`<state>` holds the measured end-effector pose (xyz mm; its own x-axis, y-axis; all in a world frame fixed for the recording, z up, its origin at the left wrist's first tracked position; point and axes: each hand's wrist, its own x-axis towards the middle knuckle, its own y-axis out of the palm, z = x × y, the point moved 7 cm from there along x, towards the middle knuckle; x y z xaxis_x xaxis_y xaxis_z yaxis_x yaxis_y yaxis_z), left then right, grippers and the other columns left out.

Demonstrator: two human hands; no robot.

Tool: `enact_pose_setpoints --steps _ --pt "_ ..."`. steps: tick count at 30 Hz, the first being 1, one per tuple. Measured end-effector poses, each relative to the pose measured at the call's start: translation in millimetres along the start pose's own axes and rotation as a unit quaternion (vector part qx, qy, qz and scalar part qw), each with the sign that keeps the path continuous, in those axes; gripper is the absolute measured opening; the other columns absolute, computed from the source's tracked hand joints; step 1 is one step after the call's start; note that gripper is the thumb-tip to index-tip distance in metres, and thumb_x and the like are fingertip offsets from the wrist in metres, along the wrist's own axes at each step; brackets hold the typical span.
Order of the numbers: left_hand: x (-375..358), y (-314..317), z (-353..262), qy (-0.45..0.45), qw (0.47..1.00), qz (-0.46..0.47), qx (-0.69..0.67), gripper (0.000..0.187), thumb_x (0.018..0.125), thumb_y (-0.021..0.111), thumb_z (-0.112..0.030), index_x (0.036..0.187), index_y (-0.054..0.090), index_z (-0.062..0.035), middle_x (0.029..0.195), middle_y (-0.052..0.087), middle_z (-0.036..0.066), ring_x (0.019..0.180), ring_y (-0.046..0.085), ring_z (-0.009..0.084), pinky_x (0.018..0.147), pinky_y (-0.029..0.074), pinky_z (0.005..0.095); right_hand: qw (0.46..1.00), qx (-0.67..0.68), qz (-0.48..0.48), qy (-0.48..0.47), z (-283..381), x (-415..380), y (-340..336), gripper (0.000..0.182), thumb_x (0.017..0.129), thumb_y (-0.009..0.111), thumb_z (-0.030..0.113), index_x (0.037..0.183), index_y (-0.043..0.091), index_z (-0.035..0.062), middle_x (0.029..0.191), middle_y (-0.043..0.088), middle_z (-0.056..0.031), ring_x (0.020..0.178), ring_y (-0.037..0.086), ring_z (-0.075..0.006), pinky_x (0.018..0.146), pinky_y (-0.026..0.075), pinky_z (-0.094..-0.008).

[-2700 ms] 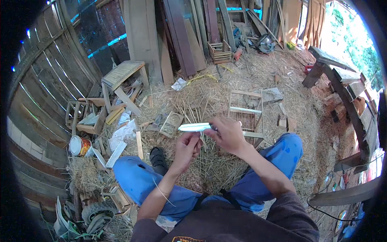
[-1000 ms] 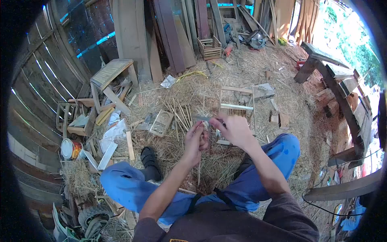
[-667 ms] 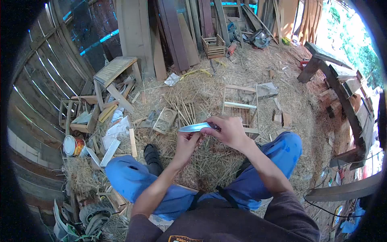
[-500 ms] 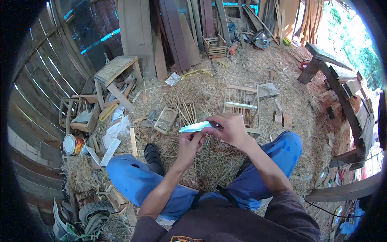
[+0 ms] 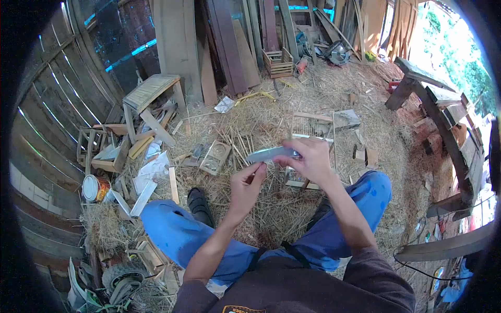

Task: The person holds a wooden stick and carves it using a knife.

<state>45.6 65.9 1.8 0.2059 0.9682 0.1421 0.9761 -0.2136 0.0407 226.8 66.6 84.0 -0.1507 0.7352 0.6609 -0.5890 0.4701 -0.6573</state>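
My right hand (image 5: pixel 309 159) is closed round the handle end of a knife (image 5: pixel 267 154), whose broad blade points left and lies nearly level. Just below the blade is my left hand (image 5: pixel 245 190), with thumb and forefinger brought together in a pinch. Whatever those fingers hold, if anything, is too small to make out. Beyond my hands, a wooden frame with thin bars (image 5: pixel 313 125) lies on the straw-covered floor. Several thin sticks (image 5: pixel 241 148) lie on the ground near the blade's tip.
A small wooden stool (image 5: pixel 151 93) and a paint can (image 5: pixel 95 188) stand at the left. Near the back boards are a slatted crate (image 5: pixel 278 63) and a circular saw (image 5: pixel 336 53). A rough timber bench (image 5: pixel 449 115) runs along the right. Straw and shavings cover the floor.
The knife has shifted right and slightly up with my right hand, and its blade no longer shines brightly. My left hand has turned, its fingers now beneath the blade.
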Motion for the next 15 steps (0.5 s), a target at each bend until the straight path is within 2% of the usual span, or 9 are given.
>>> enact_pose_setpoints --steps 2,5,8,11,14,15 --pt "-4.1 1.0 -7.4 0.013 1.0 -0.002 0.021 0.026 0.098 0.06 -0.011 0.12 0.068 0.0008 0.072 0.056 -0.007 0.061 0.04 0.0 0.051 0.031 0.0203 0.996 -0.001 -0.047 0.08 -17.4 4.1 -12.9 0.033 0.083 0.075 0.038 0.094 0.071 0.0077 0.075 0.069 -0.0103 0.059 0.065 -0.0234 0.059 0.05 -0.0348" --pt "-21.2 6.9 -5.8 0.105 0.987 0.041 0.116 0.029 0.098 0.059 -0.011 0.125 0.065 -0.0006 0.072 0.058 -0.005 0.06 0.042 0.0002 0.051 0.033 0.0197 0.977 -0.084 -0.121 0.153 -55.8 10.8 -43.1 0.027 0.088 0.07 0.036 0.093 0.07 0.0092 0.069 0.065 -0.0097 0.057 0.063 -0.0246 0.053 0.048 -0.0356" --pt "-15.9 0.5 3.7 0.016 1.0 -0.006 -0.025 0.033 0.098 0.058 -0.011 0.13 0.062 -0.003 0.072 0.059 -0.003 0.06 0.045 0.0006 0.051 0.034 0.0185 0.976 -0.008 -0.075 0.205 -36.9 -4.9 -35.3 0.027 0.09 0.068 0.035 0.096 0.068 0.0093 0.067 0.064 -0.0108 0.056 0.062 -0.0247 0.053 0.047 -0.0371" --pt "-7.4 -12.7 16.1 -0.026 0.997 -0.045 -0.057 0.037 0.099 0.057 -0.012 0.135 0.058 -0.004 0.075 0.061 -0.002 0.059 0.046 0.0004 0.05 0.034 0.0178 0.988 0.101 0.001 0.119 -8.9 -10.2 5.2 0.027 0.092 0.065 0.035 0.098 0.066 0.0088 0.069 0.064 -0.0123 0.057 0.062 -0.0289 0.054 0.047 -0.0406" --pt "-10.6 -11.0 18.7 -0.064 0.995 -0.034 -0.075 0.033 0.1 0.057 -0.013 0.13 0.059 -0.0024 0.078 0.062 -0.002 0.056 0.043 0.0006 0.048 0.034 0.0186 0.994 0.069 0.09 -0.009 15.7 -10.7 35.8 0.03 0.092 0.064 0.038 0.1 0.064 0.0085 0.073 0.066 -0.0136 0.061 0.064 -0.0338 0.056 0.048 -0.0434" --pt "-9.9 -8.9 20.6 -0.069 0.994 -0.029 -0.082 0.031 0.1 0.057 -0.013 0.129 0.06 -0.0023 0.079 0.062 -0.002 0.056 0.043 0.0007 0.047 0.034 0.0188 0.991 0.074 0.114 -0.008 15.6 -12.8 43.4 0.028 0.091 0.066 0.035 0.101 0.064 0.0084 0.073 0.066 -0.0131 0.062 0.064 -0.0329 0.057 0.049 -0.0421"
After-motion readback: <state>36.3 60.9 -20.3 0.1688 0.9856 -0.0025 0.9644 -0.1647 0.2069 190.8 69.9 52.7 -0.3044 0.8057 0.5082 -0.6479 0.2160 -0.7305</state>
